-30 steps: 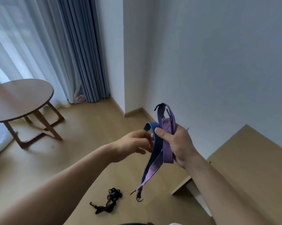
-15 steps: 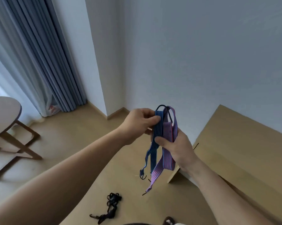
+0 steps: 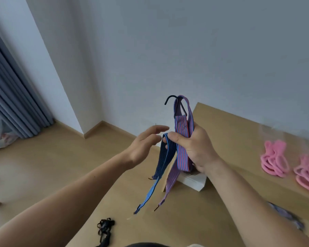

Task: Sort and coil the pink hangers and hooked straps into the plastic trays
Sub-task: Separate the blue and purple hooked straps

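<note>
My right hand makes the grip, pinching the folded red-and-blue striped elastic straps upright, black wire hook on top, so their tails hang free for coiling, I judge; my left hand hovers spread beside the blue loop, empty; pink plastic hangers lie on the wooden counter, well apart.

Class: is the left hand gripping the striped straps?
No: the left hand is open beside the striped straps; only the right hand grips them.
</note>
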The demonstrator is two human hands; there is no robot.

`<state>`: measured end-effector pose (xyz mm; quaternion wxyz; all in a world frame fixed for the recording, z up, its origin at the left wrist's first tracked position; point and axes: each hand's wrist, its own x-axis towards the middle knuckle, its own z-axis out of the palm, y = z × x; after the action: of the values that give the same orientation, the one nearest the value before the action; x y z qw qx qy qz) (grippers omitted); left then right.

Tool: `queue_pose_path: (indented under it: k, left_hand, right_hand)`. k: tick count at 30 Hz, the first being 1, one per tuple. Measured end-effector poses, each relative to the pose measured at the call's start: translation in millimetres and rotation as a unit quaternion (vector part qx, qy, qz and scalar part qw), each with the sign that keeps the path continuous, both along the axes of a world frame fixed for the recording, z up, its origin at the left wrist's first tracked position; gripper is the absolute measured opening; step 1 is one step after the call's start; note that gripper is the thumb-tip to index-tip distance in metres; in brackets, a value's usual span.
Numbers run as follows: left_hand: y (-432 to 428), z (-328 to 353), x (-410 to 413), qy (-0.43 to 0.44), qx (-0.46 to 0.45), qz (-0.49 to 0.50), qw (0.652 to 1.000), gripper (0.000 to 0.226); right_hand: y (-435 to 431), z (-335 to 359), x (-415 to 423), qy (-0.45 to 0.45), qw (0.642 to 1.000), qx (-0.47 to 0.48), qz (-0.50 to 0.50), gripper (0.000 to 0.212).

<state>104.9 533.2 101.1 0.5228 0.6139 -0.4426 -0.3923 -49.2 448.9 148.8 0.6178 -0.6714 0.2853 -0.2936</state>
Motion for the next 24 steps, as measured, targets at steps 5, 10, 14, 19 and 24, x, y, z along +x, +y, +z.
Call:
queue_pose_path:
  k: [5, 10, 14, 19, 24]
  left_hand:
    - [-12.3, -3.1, -48.9, 0.063, -0.005, -0.156, 0.986, 0.05]
    - [-32.2, -14.4, -105.0, -0.042, 0.058, -0.217, 0.974, 0.028]
    - [-49.4, -13.0, -143.0, -0.015, 0.074, -0.214, 0.974, 0.024]
    - [-74.7, 14.2, -176.3, 0.119, 0.054, -0.144, 0.981, 0.025]
    - [-102.3, 37.2, -218.0, 0.24, 0.043, -0.14, 0.96, 0.022]
  right_hand:
    - [-17.9, 14.6, -44.5, -0.025, 0.999, 0.04, 0.009, 0.012]
    - [-39.9, 21.3, -96.2, -0.037, 0.999, 0.037, -0.012, 0.022]
    - [-62.8, 14.4, -143.2, 0.004, 0.999, -0.011, -0.042, 0.023]
    - [-83.2, -6.0, -219.9, 0.008, 0.998, 0.018, -0.059, 0.028]
    - [-75.3, -42.5, -260.8, 0.012, 0.998, 0.051, -0.028, 0.029]
